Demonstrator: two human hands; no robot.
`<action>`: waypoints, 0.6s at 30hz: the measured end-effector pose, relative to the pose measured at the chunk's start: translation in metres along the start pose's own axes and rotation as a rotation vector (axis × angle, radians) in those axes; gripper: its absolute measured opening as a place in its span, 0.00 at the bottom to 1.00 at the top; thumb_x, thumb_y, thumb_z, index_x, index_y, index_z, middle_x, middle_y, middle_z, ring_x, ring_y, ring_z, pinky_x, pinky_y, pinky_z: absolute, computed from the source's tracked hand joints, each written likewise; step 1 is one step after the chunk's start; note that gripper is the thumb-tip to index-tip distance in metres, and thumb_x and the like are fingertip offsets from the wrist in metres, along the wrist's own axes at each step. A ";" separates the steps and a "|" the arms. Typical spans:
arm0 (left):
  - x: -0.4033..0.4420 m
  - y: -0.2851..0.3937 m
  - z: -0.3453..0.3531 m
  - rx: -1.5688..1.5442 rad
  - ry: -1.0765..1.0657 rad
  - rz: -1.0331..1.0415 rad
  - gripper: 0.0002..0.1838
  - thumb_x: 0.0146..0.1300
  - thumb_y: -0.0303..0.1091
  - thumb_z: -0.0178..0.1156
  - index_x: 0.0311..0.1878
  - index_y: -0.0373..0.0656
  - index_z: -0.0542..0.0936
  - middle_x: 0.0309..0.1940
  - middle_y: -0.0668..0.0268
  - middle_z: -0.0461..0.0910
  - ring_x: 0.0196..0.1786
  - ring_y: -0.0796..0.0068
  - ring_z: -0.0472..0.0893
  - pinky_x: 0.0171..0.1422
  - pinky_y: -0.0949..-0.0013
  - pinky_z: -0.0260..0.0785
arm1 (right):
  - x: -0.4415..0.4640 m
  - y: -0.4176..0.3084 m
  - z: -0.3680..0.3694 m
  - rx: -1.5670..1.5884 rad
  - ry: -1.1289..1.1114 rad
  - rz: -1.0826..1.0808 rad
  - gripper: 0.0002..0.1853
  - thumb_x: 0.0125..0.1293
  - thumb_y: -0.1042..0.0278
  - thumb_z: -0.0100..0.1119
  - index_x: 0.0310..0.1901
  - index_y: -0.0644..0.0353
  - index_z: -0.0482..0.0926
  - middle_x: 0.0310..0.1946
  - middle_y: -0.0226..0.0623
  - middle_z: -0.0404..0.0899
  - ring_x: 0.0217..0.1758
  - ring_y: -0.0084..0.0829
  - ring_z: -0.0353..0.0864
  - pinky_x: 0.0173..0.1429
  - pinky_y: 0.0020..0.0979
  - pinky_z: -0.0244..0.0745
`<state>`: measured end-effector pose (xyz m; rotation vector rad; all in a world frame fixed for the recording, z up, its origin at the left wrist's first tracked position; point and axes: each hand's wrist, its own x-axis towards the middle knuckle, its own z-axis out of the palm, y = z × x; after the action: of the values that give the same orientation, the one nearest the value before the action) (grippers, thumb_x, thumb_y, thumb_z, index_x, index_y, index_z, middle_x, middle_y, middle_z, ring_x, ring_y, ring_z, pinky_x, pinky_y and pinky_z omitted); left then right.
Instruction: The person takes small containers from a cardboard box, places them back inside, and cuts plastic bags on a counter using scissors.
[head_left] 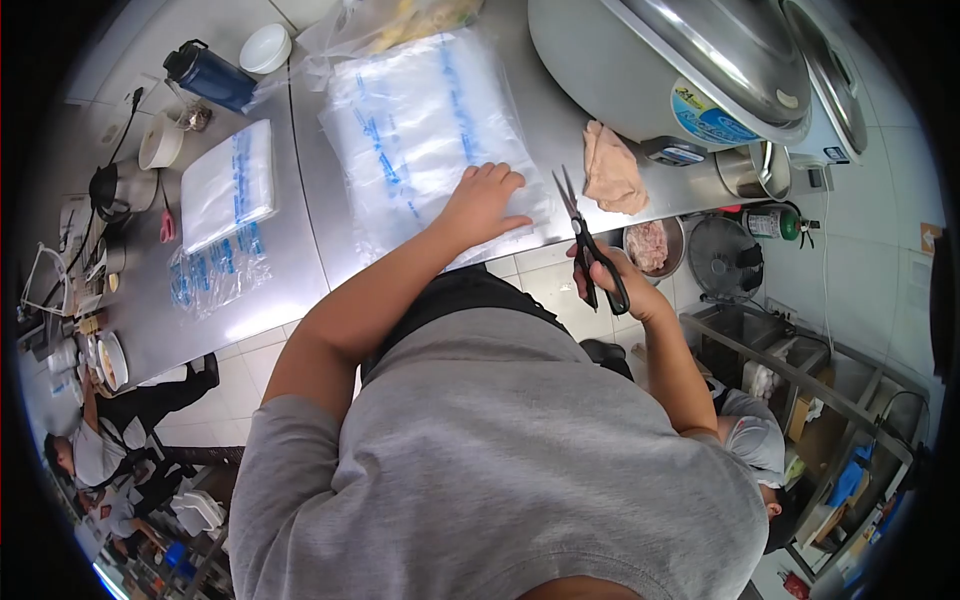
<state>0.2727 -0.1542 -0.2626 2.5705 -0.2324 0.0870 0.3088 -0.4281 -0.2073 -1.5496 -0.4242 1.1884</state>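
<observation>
Gripping black scissors [578, 226] in right hand [637, 284] at the table's [545, 120] near edge, blades slightly parted; left hand [487, 204] unclenched, fingers spread on stacked plastic bags [412, 125] to the left. Tan cloth [612, 170] just right of blades, large cooker [625, 85] beyond.

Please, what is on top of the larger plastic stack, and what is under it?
The left hand rests on the near right part of the stack, which lies on the metal table. Anything else beneath it is covered and cannot be seen.
</observation>
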 end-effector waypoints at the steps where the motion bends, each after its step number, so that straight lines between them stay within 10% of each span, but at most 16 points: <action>1: 0.004 -0.005 0.012 0.026 -0.018 0.004 0.19 0.56 0.43 0.67 0.48 0.46 0.78 0.44 0.63 0.76 0.52 0.60 0.74 0.55 0.58 0.64 | -0.004 -0.001 0.000 0.008 -0.017 0.021 0.39 0.61 0.30 0.56 0.57 0.62 0.69 0.25 0.28 0.73 0.30 0.21 0.73 0.37 0.23 0.68; 18: 0.001 -0.010 0.011 -0.099 -0.024 -0.059 0.05 0.57 0.35 0.63 0.29 0.47 0.81 0.29 0.68 0.79 0.41 0.65 0.78 0.50 0.59 0.64 | 0.008 0.019 -0.009 0.137 -0.222 0.102 0.47 0.58 0.19 0.44 0.58 0.61 0.70 0.27 0.30 0.76 0.29 0.22 0.76 0.35 0.22 0.67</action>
<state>0.2757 -0.1514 -0.2769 2.4791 -0.1650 0.0217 0.3136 -0.4336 -0.2285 -1.3398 -0.4035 1.4466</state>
